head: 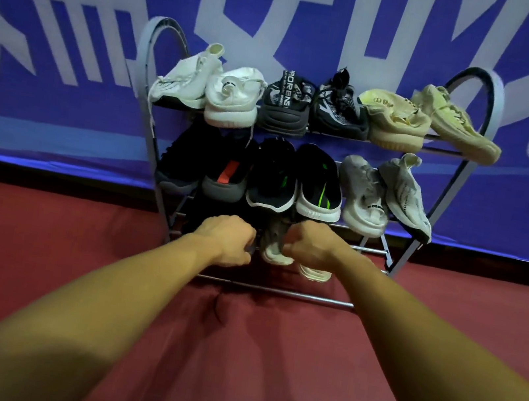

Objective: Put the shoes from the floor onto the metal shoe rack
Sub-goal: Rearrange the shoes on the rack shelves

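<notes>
Red floor (43,234), blue banner (58,140) — loaded rack (276,291) tiers sit above pale shoe (278,249).

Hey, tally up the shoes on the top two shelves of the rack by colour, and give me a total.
white shoes: 2
black shoes: 6
beige shoes: 2
grey shoes: 2
Total: 12
</notes>
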